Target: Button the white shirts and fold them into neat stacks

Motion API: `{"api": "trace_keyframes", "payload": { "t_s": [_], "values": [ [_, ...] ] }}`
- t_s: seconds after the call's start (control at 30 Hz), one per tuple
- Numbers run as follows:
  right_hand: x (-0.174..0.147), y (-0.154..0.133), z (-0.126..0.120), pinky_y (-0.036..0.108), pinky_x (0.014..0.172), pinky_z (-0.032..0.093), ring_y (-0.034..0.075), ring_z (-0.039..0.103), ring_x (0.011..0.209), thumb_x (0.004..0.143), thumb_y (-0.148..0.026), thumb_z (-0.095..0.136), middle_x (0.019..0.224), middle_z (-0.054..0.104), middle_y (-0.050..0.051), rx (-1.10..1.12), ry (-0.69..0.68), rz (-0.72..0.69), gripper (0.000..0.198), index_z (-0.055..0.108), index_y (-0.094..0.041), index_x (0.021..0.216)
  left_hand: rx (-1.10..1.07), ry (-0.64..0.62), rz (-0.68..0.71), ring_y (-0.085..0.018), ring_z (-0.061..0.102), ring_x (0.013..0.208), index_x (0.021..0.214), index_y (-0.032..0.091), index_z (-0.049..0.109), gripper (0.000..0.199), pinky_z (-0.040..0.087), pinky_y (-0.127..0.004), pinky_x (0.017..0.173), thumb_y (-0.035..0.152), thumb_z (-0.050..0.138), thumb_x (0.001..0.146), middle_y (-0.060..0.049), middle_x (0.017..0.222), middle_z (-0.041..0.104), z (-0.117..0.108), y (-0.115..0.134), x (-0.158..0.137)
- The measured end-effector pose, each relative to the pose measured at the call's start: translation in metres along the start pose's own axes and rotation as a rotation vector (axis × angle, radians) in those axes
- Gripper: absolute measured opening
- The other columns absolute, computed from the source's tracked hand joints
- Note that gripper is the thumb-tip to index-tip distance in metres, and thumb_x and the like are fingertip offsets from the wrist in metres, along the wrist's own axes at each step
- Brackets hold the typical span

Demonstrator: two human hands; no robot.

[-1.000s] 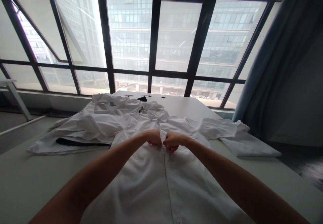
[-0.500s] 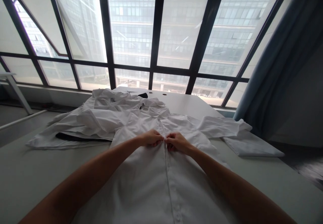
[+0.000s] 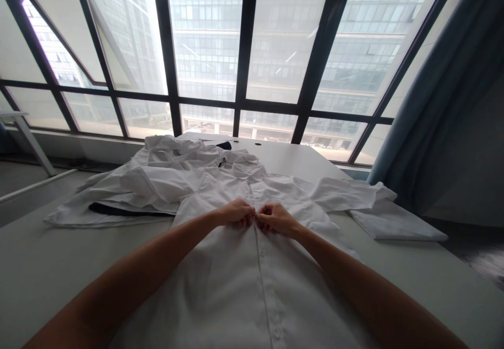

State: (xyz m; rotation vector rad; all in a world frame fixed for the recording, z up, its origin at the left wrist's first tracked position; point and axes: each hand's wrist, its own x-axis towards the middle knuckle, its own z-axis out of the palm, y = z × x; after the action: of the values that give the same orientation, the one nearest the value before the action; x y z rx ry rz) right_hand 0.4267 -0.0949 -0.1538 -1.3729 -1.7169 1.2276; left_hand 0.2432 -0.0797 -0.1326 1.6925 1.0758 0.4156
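A white garment with a buttoned front [image 3: 220,281] lies spread on the table, its collar end away from me and one sleeve stretched to the right. My left hand [image 3: 238,213] pinches the front edge from the left. Close beside it, my right hand [image 3: 274,218] pinches the same opening from the right, the fingertips almost meeting. Whatever button sits between the fingers is hidden. Below the hands, several small buttons run down the placket [image 3: 263,253] towards me.
More white garments [image 3: 165,181] lie heaped at the left and back, with a black strip [image 3: 126,210] among them. A folded white cloth [image 3: 397,223] rests at the right on the white table [image 3: 417,275]. Windows stand behind, and a blue curtain [image 3: 425,97] hangs at the right.
Both hands stay at the same spot on the front opening, with only slight finger movement. The camera view has shifted a little.
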Motion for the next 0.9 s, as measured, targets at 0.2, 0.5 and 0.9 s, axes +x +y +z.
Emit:
{"api": "trace_keyframes", "payload": {
  "t_s": [0.2,0.5,0.9],
  "values": [
    [0.0,0.005,0.008,0.016,0.035,0.036,0.011,0.056,0.041,0.071,-0.022,0.069,0.046,0.058,-0.004,-0.066,0.106,-0.074,0.011,0.06,-0.016,0.067,0.04,0.108,-0.018,-0.007,0.041,0.04,0.057,0.014,0.057,0.037,0.027,-0.02,0.041,0.044,0.06,0.079,0.003,0.045,0.049,0.007,0.001,0.001],
    [0.005,0.007,-0.004,0.015,0.036,0.036,0.009,0.055,0.043,0.082,-0.032,0.062,0.058,0.065,0.0,0.0,-0.052,-0.006,0.021,0.061,-0.015,0.07,0.132,0.099,0.045,-0.009,0.04,0.038,0.057,0.017,0.051,0.025,0.027,-0.02,0.041,0.023,0.048,0.08,0.005,0.043,0.044,0.006,0.0,0.002],
    [0.0,-0.008,-0.001,0.02,0.042,0.038,0.013,0.056,0.043,0.084,-0.021,0.055,0.053,0.061,-0.002,-0.375,0.141,-0.061,0.011,0.062,-0.016,0.077,0.901,0.388,0.328,-0.028,0.049,0.128,0.126,0.019,0.059,0.041,0.037,-0.043,0.105,0.043,0.054,0.093,-0.012,0.135,0.058,0.003,-0.025,0.003]
  ]
}}
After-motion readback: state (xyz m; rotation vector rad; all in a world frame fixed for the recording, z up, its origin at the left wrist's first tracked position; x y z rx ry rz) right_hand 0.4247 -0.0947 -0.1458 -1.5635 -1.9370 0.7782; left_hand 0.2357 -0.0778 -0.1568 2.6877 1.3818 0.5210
